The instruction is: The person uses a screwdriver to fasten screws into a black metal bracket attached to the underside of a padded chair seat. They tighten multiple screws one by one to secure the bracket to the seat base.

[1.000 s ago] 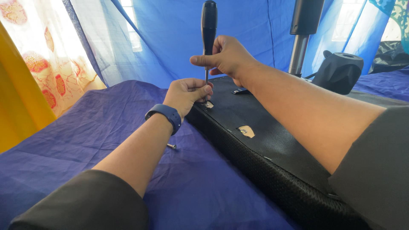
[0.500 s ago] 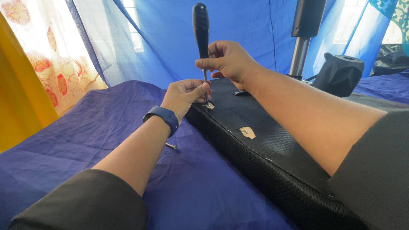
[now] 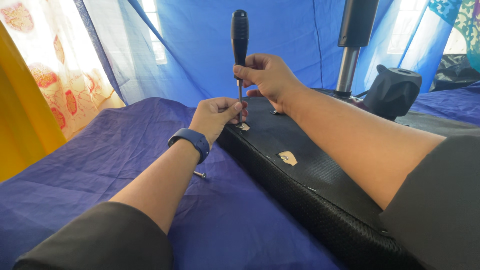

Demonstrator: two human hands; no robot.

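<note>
My right hand (image 3: 267, 75) grips a black-handled screwdriver (image 3: 239, 35) held upright, its metal shaft pointing down at a small hole on the top of a black fabric-covered seat (image 3: 300, 150). My left hand (image 3: 216, 116), with a blue band on the wrist, pinches the lower shaft near the tip and steadies it at the seat's near corner. A second exposed hole (image 3: 287, 158) shows farther along the seat's top. A loose screw (image 3: 199, 174) lies on the blue cloth beside my left forearm.
The seat rests on a blue-purple cloth (image 3: 100, 165) spread over the surface. A chair's metal column (image 3: 348, 60) and a black base part (image 3: 392, 92) stand behind. Patterned curtains (image 3: 45, 75) hang at left, blue fabric at the back.
The screwdriver and my right hand have shifted slightly leftward and turned a little; my left hand stays at the shaft's tip on the seat.
</note>
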